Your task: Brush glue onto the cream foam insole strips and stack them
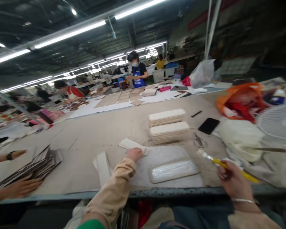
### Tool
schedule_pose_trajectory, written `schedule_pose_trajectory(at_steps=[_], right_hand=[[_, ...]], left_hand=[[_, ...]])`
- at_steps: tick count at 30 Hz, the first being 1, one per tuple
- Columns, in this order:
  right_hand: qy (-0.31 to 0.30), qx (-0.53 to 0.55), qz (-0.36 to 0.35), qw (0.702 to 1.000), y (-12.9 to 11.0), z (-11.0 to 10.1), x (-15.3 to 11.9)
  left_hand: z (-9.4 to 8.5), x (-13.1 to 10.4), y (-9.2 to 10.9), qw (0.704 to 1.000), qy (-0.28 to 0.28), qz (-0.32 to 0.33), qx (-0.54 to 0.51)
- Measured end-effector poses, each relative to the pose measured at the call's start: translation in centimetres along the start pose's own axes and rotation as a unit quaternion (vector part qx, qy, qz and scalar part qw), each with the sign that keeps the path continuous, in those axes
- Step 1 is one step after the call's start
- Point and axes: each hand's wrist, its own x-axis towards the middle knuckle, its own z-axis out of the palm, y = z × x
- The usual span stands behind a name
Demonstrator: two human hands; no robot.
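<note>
My left hand [134,154] is closed on the near end of a few pale strips [131,144] lying at the upper left edge of a pale sheet [166,152]. In my right hand [235,179] is a yellow-handled brush [219,163], its whitish bristles pointing left above the table. On the sheet, between both hands, lies an oblong piece [173,170] with a glossy wet-looking top. Two stacks of similar oblong cream pieces [169,132] stand behind the sheet. More pale strips [102,167] lie left of my left forearm.
Scissors [200,140], a black phone [208,126] and a pen lie right of the stacks. A white tub [243,136], an orange bag [243,98] and a fan [278,122] crowd the right. At left, another person's hands hold layered panels [38,163].
</note>
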Motion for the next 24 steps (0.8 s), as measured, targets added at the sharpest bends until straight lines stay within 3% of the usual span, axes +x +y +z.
schedule_pose_trajectory(at_steps=[4,7,11,12,15,17,20,24], right_hand=[[0.001,0.002,-0.024,1.000,-0.1,1.1,-0.6],[0.017,-0.015,-0.031,0.999,0.0,1.4,-1.1],[0.038,-0.055,-0.046,0.997,0.3,1.8,-1.7],[0.036,-0.067,-0.052,0.996,0.5,2.0,-1.8],[0.013,-0.088,-0.070,0.994,1.0,2.5,-2.1],[-0.019,-0.089,-0.068,0.994,1.3,2.9,-2.3],[-0.053,-0.074,-0.041,0.995,1.6,3.5,-2.8],[-0.059,-0.080,-0.064,0.993,1.5,3.5,-3.1]], left_hand=[[0.3,1.1,-0.6,0.996,-0.002,-0.012,-0.084],[-0.5,1.5,-0.2,0.988,0.041,-0.028,-0.146],[-2.7,0.5,3.4,0.956,0.135,-0.046,-0.256],[-3.2,-0.1,4.9,0.937,0.158,-0.046,-0.306],[-3.9,-2.5,10.0,0.775,0.167,-0.061,-0.606],[-3.4,-4.0,12.9,0.708,0.151,-0.078,-0.685],[-1.4,-5.5,15.3,0.659,0.136,-0.119,-0.730],[1.4,-6.2,15.5,0.643,0.127,-0.174,-0.735]])
